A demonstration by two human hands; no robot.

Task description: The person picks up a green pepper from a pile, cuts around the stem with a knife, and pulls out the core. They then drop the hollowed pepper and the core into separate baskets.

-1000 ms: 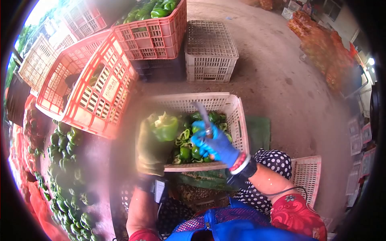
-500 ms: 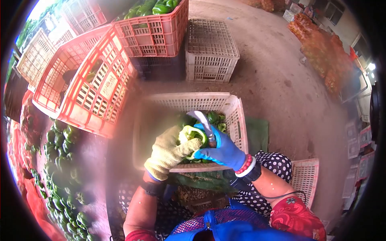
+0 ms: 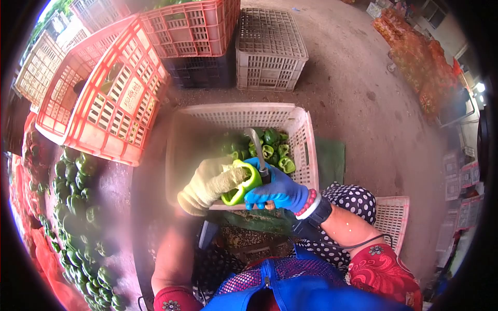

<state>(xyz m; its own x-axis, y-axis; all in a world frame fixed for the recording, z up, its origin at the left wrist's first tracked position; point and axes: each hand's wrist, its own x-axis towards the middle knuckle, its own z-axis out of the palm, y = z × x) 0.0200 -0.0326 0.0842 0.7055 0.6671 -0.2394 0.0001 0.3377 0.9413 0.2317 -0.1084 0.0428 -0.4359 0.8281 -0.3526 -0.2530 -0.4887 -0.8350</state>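
Since the earlier frames the green pepper [image 3: 242, 182] sits lower and nearer the body, now at the near rim of the white crate [image 3: 303, 150]; a second ago it was held higher on the left, apart from the knife. The left hand [image 3: 210, 184], in a yellowish knitted glove, is closed around the pepper's left side, with the fingers across its open cut face. The right hand [image 3: 275, 189], in a blue glove, is clenched on the handle of the knife [image 3: 258, 153] and presses against the pepper's right side; the blade stands upward and away from the body, over the crate. Inside the crate, at its right end, lie cut green pepper pieces [image 3: 272, 150]; a blurred patch covers the crate's left half, so its contents there cannot be made out. To the left a red crate [image 3: 111, 103] lies tilted, with a heap of whole peppers [image 3: 78, 207] on the ground beside it. Beyond stand another red crate [image 3: 194, 28] and an upturned white crate [image 3: 270, 49]. Orange mesh sacks [image 3: 420, 62] lie at far right. The pepper hides the left fingertips, and the right hand hides the knife handle.
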